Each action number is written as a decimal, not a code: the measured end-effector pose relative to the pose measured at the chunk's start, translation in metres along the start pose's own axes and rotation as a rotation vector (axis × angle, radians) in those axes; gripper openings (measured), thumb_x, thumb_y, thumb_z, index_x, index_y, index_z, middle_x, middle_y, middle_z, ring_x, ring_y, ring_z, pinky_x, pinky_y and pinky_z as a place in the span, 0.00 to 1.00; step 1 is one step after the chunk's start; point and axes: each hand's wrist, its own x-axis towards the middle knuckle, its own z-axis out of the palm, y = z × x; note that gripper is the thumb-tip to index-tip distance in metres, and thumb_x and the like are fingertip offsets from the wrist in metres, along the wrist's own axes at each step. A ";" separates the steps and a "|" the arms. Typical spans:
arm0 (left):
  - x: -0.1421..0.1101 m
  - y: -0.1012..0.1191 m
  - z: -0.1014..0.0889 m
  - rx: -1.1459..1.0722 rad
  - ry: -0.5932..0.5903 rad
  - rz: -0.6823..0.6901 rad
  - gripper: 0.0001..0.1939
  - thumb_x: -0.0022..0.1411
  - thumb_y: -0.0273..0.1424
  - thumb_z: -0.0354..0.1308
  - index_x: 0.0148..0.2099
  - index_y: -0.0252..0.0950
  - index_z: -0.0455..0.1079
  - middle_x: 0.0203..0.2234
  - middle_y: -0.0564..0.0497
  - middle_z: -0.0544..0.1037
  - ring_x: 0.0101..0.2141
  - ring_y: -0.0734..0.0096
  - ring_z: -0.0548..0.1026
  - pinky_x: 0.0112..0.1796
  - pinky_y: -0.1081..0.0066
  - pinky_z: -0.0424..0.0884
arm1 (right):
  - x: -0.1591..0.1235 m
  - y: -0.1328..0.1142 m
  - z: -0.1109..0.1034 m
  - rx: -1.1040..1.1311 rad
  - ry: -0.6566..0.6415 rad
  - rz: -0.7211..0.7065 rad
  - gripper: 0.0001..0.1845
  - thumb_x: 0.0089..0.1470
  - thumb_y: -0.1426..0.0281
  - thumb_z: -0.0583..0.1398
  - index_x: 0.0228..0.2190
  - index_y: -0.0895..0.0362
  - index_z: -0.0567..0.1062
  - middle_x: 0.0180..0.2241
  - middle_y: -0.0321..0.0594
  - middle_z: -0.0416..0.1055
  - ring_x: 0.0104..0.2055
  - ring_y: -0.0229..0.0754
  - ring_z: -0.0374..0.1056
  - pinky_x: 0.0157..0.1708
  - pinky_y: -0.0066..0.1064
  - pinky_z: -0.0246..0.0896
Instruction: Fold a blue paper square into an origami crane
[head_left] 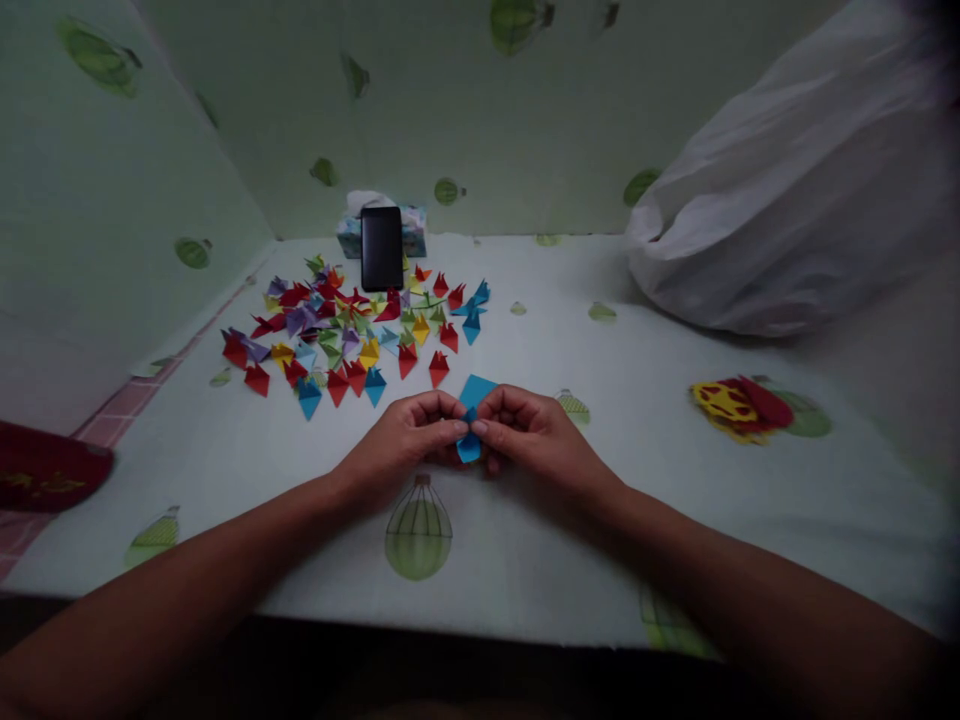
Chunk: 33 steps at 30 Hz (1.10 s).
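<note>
Between my two hands is a small folded piece of blue paper (469,449), pinched at its upper part over the table. My left hand (412,432) grips it from the left with thumb and forefinger. From the right, my right hand (531,432) pinches the same paper, thumb tip close to the left thumb. Just behind the fingers a flat blue paper sheet (477,390) lies on the table, partly covered by the hands. Beyond my left hand spreads a group of many-coloured folded paper figures (337,385), red, yellow, green, purple and blue.
A black phone (382,250) leans on a tissue box (415,230) at the back. A large white plastic bag (765,220) stands at the back right. Yellow and red cut-out shapes (739,408) lie at the right. A dark red object (52,467) sits at the left edge.
</note>
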 end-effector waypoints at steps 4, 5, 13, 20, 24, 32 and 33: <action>0.000 0.000 0.000 -0.012 -0.030 0.027 0.13 0.58 0.36 0.69 0.38 0.32 0.73 0.27 0.52 0.79 0.28 0.74 0.78 0.35 0.72 0.76 | 0.000 0.002 -0.001 0.008 -0.002 -0.008 0.12 0.54 0.63 0.66 0.28 0.56 0.70 0.22 0.29 0.68 0.21 0.32 0.66 0.24 0.26 0.61; 0.000 0.000 0.000 -0.017 -0.038 0.039 0.13 0.59 0.36 0.69 0.37 0.33 0.73 0.27 0.52 0.79 0.27 0.75 0.78 0.34 0.73 0.75 | 0.000 0.002 -0.001 0.008 -0.011 -0.014 0.12 0.56 0.62 0.65 0.29 0.57 0.70 0.22 0.30 0.69 0.21 0.33 0.67 0.25 0.27 0.61; 0.000 0.002 0.003 -0.053 -0.067 0.046 0.12 0.59 0.35 0.69 0.37 0.33 0.73 0.25 0.52 0.79 0.25 0.75 0.78 0.32 0.74 0.75 | -0.001 0.004 -0.001 0.059 -0.038 -0.008 0.12 0.58 0.62 0.64 0.30 0.57 0.71 0.21 0.32 0.71 0.22 0.35 0.68 0.27 0.29 0.64; 0.000 0.000 0.001 -0.021 -0.085 0.032 0.12 0.61 0.36 0.68 0.37 0.32 0.72 0.25 0.50 0.80 0.27 0.72 0.79 0.32 0.73 0.74 | 0.000 0.004 -0.001 0.111 -0.040 0.004 0.13 0.54 0.62 0.66 0.29 0.57 0.71 0.23 0.31 0.71 0.21 0.33 0.67 0.25 0.27 0.63; 0.001 0.000 0.000 -0.001 -0.053 0.031 0.13 0.59 0.37 0.69 0.37 0.32 0.72 0.25 0.51 0.79 0.27 0.73 0.78 0.31 0.74 0.74 | 0.000 0.002 -0.001 0.039 -0.032 0.000 0.12 0.54 0.62 0.66 0.28 0.57 0.70 0.22 0.31 0.69 0.21 0.33 0.66 0.25 0.28 0.62; 0.000 0.000 0.000 0.063 -0.014 0.026 0.16 0.56 0.39 0.70 0.37 0.33 0.72 0.27 0.52 0.76 0.28 0.73 0.76 0.32 0.71 0.75 | -0.002 -0.003 0.002 -0.098 0.003 -0.019 0.10 0.55 0.64 0.62 0.28 0.57 0.70 0.22 0.31 0.67 0.21 0.33 0.65 0.24 0.28 0.61; 0.000 0.000 0.000 0.068 -0.015 0.029 0.16 0.55 0.39 0.70 0.37 0.33 0.72 0.27 0.53 0.76 0.28 0.73 0.76 0.32 0.71 0.75 | -0.003 -0.004 0.002 -0.108 0.008 -0.017 0.10 0.54 0.64 0.62 0.28 0.57 0.70 0.23 0.32 0.67 0.21 0.33 0.65 0.24 0.28 0.61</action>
